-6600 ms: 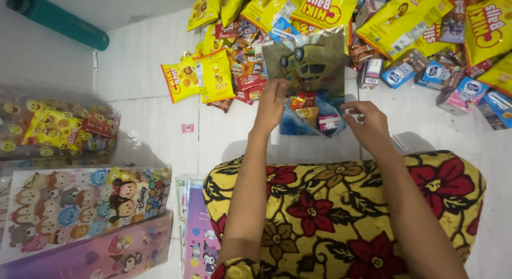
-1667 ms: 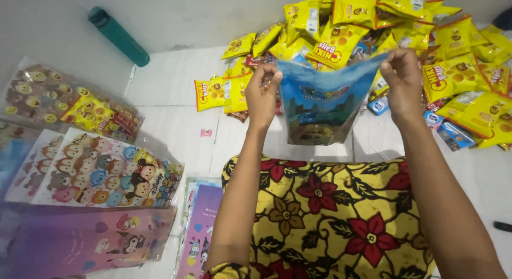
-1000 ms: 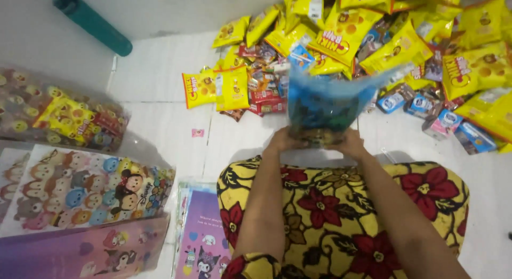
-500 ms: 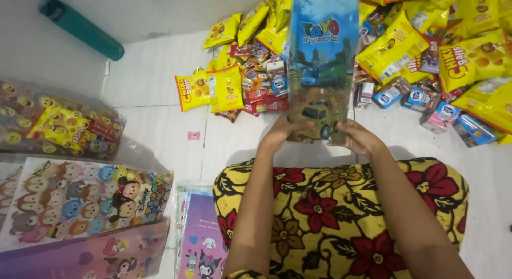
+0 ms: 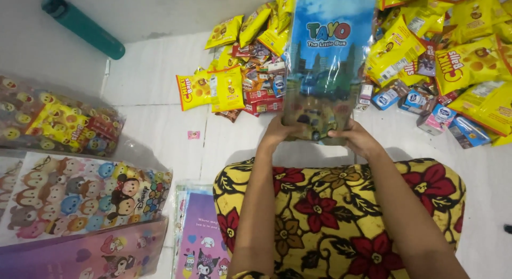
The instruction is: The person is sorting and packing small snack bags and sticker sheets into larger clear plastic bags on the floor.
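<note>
A tall blue cartoon-printed plastic gift bag (image 5: pixel 326 65) stands upright over the white tiled floor (image 5: pixel 160 124), held at its snack-filled bottom end just beyond the yellow floral cloth (image 5: pixel 330 215) on the lap. The left hand (image 5: pixel 278 134) and the right hand (image 5: pixel 356 138) clasp its 2 lower corners, fingers curled together behind the plastic. Behind it lie yellow snack packets (image 5: pixel 469 65) and small milk cartons (image 5: pixel 405 100); a teal bottle (image 5: pixel 82 25) and printed gift bags (image 5: pixel 74 196) lie to the left.

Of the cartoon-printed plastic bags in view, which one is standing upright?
The blue bus-print bag, held at its bottom by the left hand and right hand. The other cartoon bags lie flat on the floor at left.
</note>
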